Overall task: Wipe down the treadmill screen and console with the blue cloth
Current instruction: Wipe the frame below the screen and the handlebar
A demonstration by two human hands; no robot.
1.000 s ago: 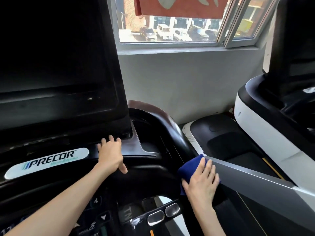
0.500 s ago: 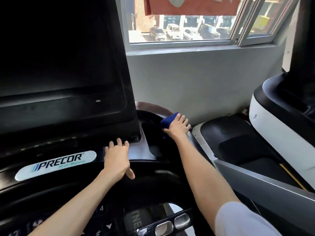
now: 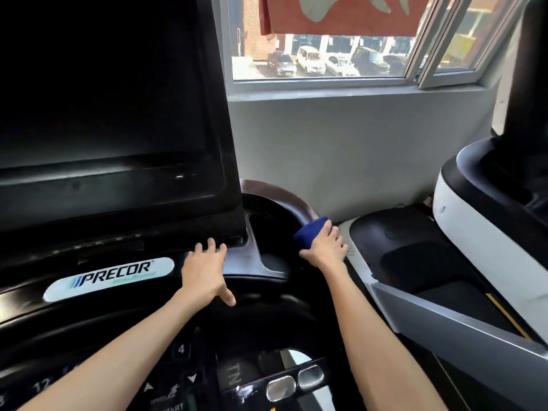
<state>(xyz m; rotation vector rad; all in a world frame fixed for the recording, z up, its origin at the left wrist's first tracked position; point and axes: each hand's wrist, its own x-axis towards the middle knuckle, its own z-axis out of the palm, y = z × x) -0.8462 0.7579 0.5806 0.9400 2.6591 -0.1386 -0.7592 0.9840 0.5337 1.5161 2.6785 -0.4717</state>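
Since half a second back, my right hand (image 3: pixel 324 244) had slid the cloth (image 3: pixel 308 232) nearer along the rail (image 3: pixel 275 200) beside the screen (image 3: pixel 103 99). I judged the bunched cloth could slip off that rounded rail if the grip eased. Right fingers wrapped cloth and rail. The left hand (image 3: pixel 204 271) lay flat, fingers spread, on the console (image 3: pixel 237 262).

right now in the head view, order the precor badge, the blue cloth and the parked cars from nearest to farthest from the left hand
1. Precor badge: just left of the left hand, on the same console.
2. Blue cloth: to its right, gripped by the right hand on the console's rim.
3. Parked cars: farthest, outside the window, up and right.
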